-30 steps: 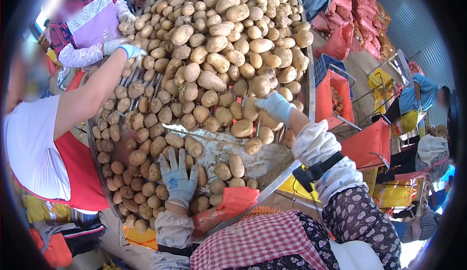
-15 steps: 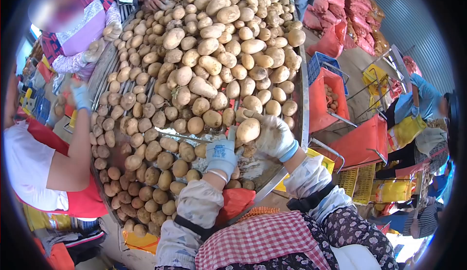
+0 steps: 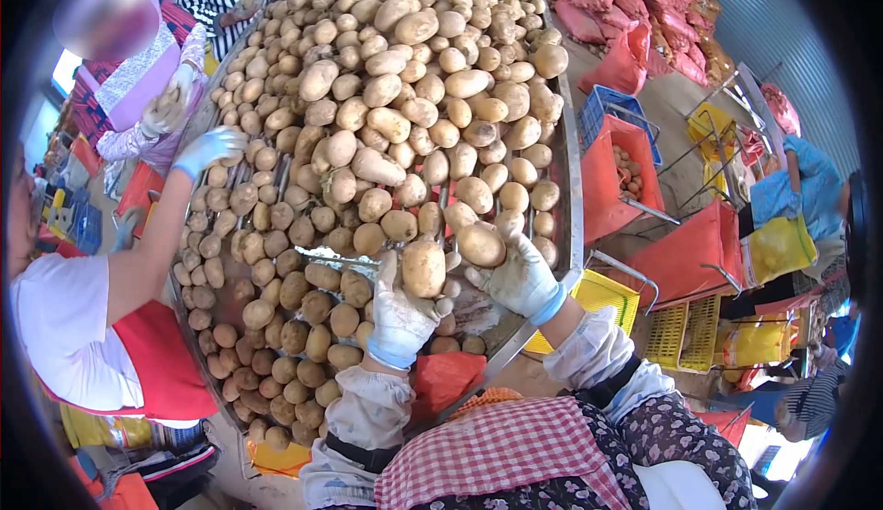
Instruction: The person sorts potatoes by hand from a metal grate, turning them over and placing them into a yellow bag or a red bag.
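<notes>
My left hand (image 3: 402,321), in a white and pale blue glove, is turned palm up with its fingers curled round a potato (image 3: 424,268). Close beside it on the right, my gloved right hand (image 3: 522,278) grips another potato (image 3: 481,244), with the fingers partly hidden behind it. Both hands are over the near end of a sorting table (image 3: 572,225) with metal rails. A big heap of potatoes (image 3: 395,124) spreads away from my hands, and smaller ones lie to the left. Some earth clings to the potatoes.
At the left, a person in a red apron (image 3: 170,354) reaches a gloved hand onto the table. Two more people stand at the far left side. A red-lined crate (image 3: 610,179), a yellow crate (image 3: 602,303) and stacked pink sacks (image 3: 635,0) are at the right.
My left hand has turned palm up and now holds a potato. My right hand has shifted slightly and tilted its potato. The person at the left has reached onto the table.
</notes>
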`<act>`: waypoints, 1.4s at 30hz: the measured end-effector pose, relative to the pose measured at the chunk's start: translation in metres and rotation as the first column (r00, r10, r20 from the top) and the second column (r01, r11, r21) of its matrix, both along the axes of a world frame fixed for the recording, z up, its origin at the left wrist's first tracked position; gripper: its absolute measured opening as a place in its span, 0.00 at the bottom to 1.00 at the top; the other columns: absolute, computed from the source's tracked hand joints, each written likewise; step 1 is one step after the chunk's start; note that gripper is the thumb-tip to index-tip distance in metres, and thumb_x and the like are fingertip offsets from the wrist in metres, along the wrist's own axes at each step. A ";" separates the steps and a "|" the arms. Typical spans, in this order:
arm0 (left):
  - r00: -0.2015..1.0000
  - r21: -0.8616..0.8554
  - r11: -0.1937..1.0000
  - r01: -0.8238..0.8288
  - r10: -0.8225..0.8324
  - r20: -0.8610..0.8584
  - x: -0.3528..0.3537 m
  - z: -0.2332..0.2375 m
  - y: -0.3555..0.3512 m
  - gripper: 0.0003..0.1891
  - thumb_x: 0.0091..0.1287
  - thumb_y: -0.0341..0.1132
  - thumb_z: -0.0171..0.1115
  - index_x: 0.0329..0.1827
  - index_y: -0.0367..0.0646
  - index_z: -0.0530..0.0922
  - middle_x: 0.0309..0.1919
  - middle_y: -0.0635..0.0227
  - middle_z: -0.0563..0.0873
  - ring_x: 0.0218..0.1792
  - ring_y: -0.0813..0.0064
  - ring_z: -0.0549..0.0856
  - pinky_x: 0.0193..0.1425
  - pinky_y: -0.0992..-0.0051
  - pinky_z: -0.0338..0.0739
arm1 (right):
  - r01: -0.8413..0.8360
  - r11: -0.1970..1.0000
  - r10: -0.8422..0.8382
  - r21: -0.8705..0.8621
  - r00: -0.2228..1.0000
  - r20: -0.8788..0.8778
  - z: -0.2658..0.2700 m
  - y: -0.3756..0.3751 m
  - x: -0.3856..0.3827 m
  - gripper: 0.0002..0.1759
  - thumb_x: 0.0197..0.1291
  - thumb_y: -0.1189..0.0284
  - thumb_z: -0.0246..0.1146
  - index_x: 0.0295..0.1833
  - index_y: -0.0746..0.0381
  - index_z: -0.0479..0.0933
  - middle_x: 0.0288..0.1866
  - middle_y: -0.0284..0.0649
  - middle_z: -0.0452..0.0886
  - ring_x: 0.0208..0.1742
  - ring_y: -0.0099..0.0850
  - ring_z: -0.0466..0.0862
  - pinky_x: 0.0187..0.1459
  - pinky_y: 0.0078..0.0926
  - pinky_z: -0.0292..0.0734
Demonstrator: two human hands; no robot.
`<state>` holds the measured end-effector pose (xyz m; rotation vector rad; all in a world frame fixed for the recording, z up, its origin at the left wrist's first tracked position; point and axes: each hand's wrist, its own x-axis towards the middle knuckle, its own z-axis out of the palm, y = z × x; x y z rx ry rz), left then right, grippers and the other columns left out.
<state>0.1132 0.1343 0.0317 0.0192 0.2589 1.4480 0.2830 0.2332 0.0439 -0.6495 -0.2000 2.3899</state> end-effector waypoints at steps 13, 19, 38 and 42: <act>-0.271 0.455 0.884 -0.109 0.414 -0.869 0.028 0.002 -0.004 0.22 0.77 0.43 0.38 0.62 0.38 0.74 0.57 0.56 0.79 0.62 0.59 0.74 0.71 0.63 0.62 | -0.394 0.918 0.396 -0.042 0.915 0.081 -0.035 -0.016 -0.008 0.34 0.64 0.46 0.58 0.65 0.61 0.67 0.53 0.51 0.79 0.52 0.44 0.82 0.50 0.48 0.82; -0.935 0.215 0.926 -0.311 -0.256 -0.247 -0.059 -0.026 -0.042 0.30 0.70 0.51 0.52 0.72 0.48 0.66 0.69 0.53 0.68 0.71 0.49 0.62 0.74 0.50 0.50 | -0.181 0.984 0.176 -0.004 0.953 0.246 0.003 0.008 0.122 0.35 0.63 0.49 0.60 0.65 0.64 0.66 0.54 0.51 0.79 0.44 0.43 0.85 0.39 0.42 0.86; -0.640 0.261 0.952 -0.159 0.102 -0.761 -0.048 -0.016 -0.062 0.20 0.64 0.34 0.56 0.59 0.39 0.75 0.56 0.50 0.79 0.56 0.51 0.79 0.64 0.56 0.70 | -0.933 -0.185 -0.701 -0.308 -0.094 0.706 0.017 0.111 -0.055 0.41 0.51 0.66 0.65 0.73 0.47 0.59 0.62 0.48 0.71 0.60 0.45 0.77 0.57 0.39 0.76; -0.768 0.281 0.941 -0.187 0.038 -0.640 -0.067 -0.019 -0.013 0.24 0.64 0.37 0.57 0.63 0.39 0.72 0.60 0.48 0.76 0.59 0.48 0.76 0.67 0.52 0.64 | -0.864 0.259 -0.449 0.431 0.287 0.846 0.010 0.095 -0.024 0.35 0.52 0.53 0.64 0.65 0.56 0.71 0.50 0.48 0.82 0.51 0.44 0.83 0.47 0.36 0.81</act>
